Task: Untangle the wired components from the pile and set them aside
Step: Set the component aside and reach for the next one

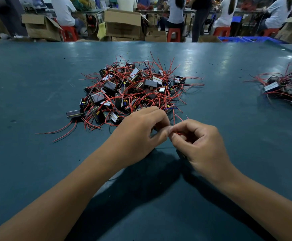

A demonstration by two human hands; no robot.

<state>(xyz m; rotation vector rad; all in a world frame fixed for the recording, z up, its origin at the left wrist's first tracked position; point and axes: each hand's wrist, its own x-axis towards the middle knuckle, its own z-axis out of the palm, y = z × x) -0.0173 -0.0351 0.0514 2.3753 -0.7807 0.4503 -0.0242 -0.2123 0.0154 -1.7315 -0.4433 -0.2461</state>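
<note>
A red wire (pixel 178 133) is pinched between both hands' curled fingers, left hand (pixel 138 134) and right hand (pixel 201 145), just before the pile (pixel 133 89). A smaller heap (pixel 288 87) is seen well right of the pile on the counter (pixel 37 84).

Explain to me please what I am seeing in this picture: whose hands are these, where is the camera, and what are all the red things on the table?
There is no machine here. A person wears a camera on the head, looking forward and down, so you see that person's own arms and hands.

On the green table lies a big pile of small block-shaped electrical parts, each with thin wires, mostly red and tangled together. A smaller pile lies apart at the right edge.

In front of the big pile, the left hand and the right hand meet, fingertips together, pinching a thin red wire. A dark part seems to sit under the right hand, mostly hidden.

Behind the table are cardboard boxes and other people on red stools.
</note>
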